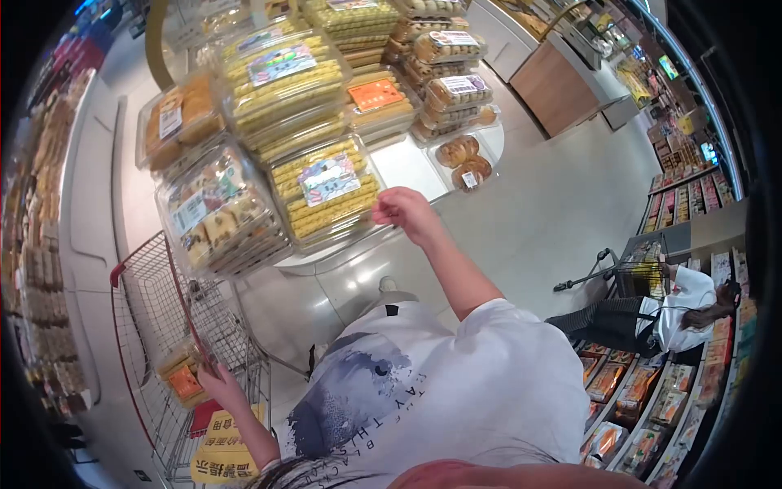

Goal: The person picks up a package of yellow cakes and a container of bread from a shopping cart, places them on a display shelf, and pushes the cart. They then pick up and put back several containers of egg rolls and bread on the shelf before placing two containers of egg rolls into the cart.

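My right hand [401,213] is beside the right edge of a clear box of yellow ridged pastries [330,191] on the white display table [407,167]; its fingers are curled in, and whatever they may hold is too small to make out. Down at the left, my left hand [220,385] is at the side of a wire shopping cart [134,326], fingers bent round its rim. Inside the cart lies a pack with an orange label [184,381]. Boxes of pale pastries [216,212] are stacked left of the yellow ones.
More boxed pastries [456,85] stand at the back of the table, with a box of round brown ones [464,161] at its right end. A wooden counter [562,81] is beyond. At the right, a person [684,310] is with another cart beside stocked shelves.
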A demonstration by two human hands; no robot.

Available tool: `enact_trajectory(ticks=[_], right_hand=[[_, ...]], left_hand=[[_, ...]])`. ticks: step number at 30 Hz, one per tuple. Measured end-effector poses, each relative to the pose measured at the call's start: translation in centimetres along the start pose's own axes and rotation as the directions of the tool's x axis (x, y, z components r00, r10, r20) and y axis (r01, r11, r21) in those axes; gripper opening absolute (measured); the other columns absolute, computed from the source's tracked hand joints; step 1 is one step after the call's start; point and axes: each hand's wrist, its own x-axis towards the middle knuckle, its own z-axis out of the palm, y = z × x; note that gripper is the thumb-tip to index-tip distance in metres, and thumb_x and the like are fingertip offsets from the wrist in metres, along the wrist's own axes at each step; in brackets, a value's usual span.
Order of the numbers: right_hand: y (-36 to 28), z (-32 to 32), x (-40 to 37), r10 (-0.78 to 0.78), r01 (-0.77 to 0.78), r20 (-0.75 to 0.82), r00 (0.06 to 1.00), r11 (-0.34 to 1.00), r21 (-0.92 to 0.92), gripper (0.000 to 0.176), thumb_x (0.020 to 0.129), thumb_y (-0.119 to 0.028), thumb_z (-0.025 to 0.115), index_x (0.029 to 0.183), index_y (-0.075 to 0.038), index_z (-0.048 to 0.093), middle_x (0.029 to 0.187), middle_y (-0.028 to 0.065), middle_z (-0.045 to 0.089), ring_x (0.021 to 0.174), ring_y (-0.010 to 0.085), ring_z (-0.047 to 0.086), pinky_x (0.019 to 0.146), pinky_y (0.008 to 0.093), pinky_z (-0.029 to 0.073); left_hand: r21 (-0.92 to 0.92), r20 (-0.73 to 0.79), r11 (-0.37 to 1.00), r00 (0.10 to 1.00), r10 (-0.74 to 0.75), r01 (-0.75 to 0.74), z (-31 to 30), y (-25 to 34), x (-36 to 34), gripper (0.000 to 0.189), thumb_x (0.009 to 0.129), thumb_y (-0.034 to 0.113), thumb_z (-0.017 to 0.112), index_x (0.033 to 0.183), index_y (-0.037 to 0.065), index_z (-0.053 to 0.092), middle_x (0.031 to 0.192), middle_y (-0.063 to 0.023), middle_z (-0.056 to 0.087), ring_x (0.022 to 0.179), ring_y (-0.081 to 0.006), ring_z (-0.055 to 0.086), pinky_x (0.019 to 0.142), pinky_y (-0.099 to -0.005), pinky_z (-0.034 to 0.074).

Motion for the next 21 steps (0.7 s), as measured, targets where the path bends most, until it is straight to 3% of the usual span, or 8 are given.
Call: enact_trajectory(ticks=[4,5,8,9,12,13,16,21], right_hand=[[-3.8,-8.1,4.2,-0.065,0.082,-0.100,0.993,0.982,0.172,0.015,0.080,-0.012,0.050,0.086,0.002,0.053,0.078,0.0154,0.060,0.069,0.0227,0.061,0.066,0.0322,0.052],[-4.5,-12.5,7.0,-0.017,0.037,-0.077,0.997,0.964,0.265,0.016,0.080,-0.013,0.049,0.085,0.002,0.053,0.078,0.0164,0.060,0.070,0.0245,0.061,0.068,0.0342,0.052],[-5.4,-16.6,10.8,0.102,-0.073,-0.064,0.993,0.932,0.355,0.018,0.082,-0.014,0.047,0.088,0.003,0.049,0.082,0.0187,0.058,0.074,0.0269,0.060,0.069,0.0361,0.052],[-5.2,-17.8,12.3,0.131,-0.107,-0.041,0.990,0.921,0.376,0.022,0.083,-0.018,0.048,0.092,0.002,0.046,0.091,0.0214,0.056,0.083,0.0311,0.058,0.074,0.0419,0.050],[-5.0,-18.7,15.6,0.219,-0.192,-0.008,0.976,0.873,0.449,0.029,0.083,-0.021,0.048,0.100,0.001,0.041,0.098,0.0234,0.053,0.088,0.0356,0.056,0.075,0.0487,0.048],[-4.7,-18.8,17.3,0.235,-0.222,0.031,0.971,0.857,0.466,0.043,0.082,-0.028,0.052,0.108,0.002,0.035,0.112,0.0269,0.042,0.100,0.0393,0.049,0.079,0.0549,0.045],[-4.1,-17.1,21.9,0.390,-0.302,-0.049,0.919,0.781,0.547,0.060,0.078,-0.032,0.059,0.120,-0.001,0.029,0.122,0.0281,0.030,0.110,0.0413,0.039,0.082,0.0573,0.041],[-1.9,-14.8,27.3,0.387,-0.326,-0.044,0.921,0.828,0.456,0.072,0.073,-0.032,0.066,0.129,-0.013,0.025,0.125,0.0262,0.024,0.110,0.0411,0.037,0.085,0.0572,0.038]], left_hand=[[0.070,-0.024,0.991,0.993,0.112,-0.110,5.0,7.3,-3.0,0.043,0.083,0.015,0.051,0.117,-0.008,0.037,0.118,-0.0225,0.040,0.113,-0.0344,0.037,0.095,-0.0388,0.030],[0.038,0.012,0.984,0.984,0.176,-0.176,8.3,11.6,-4.7,0.041,0.080,0.014,0.053,0.114,-0.005,0.040,0.118,-0.0225,0.040,0.113,-0.0344,0.037,0.095,-0.0396,0.029],[0.023,0.153,0.922,0.913,0.379,-0.387,12.2,17.6,-6.4,0.040,0.076,0.012,0.056,0.111,-0.001,0.043,0.119,-0.0228,0.040,0.113,-0.0349,0.037,0.095,-0.0407,0.029],[0.016,0.192,0.917,0.901,0.388,-0.398,12.8,19.5,-6.8,0.038,0.076,0.012,0.056,0.110,-0.001,0.044,0.118,-0.0228,0.040,0.113,-0.0354,0.037,0.094,-0.0410,0.029],[-0.026,0.297,0.906,0.862,0.411,-0.423,13.4,23.3,-7.7,0.034,0.074,0.011,0.057,0.105,0.000,0.048,0.118,-0.0223,0.041,0.111,-0.0363,0.039,0.092,-0.0416,0.031],[-0.040,0.329,0.906,0.850,0.411,-0.422,13.5,24.2,-8.1,0.032,0.074,0.011,0.057,0.104,0.000,0.048,0.117,-0.0218,0.042,0.110,-0.0363,0.040,0.091,-0.0414,0.032],[-0.028,0.386,0.918,0.843,0.374,-0.395,13.8,25.1,-8.9,0.029,0.074,0.011,0.057,0.101,0.000,0.050,0.116,-0.0203,0.044,0.106,-0.0359,0.043,0.089,-0.0408,0.034],[-0.020,0.464,0.926,0.816,0.343,-0.378,14.3,24.6,-8.1,0.028,0.075,0.012,0.057,0.099,0.000,0.052,0.112,-0.0193,0.047,0.103,-0.0348,0.045,0.088,-0.0394,0.036]])
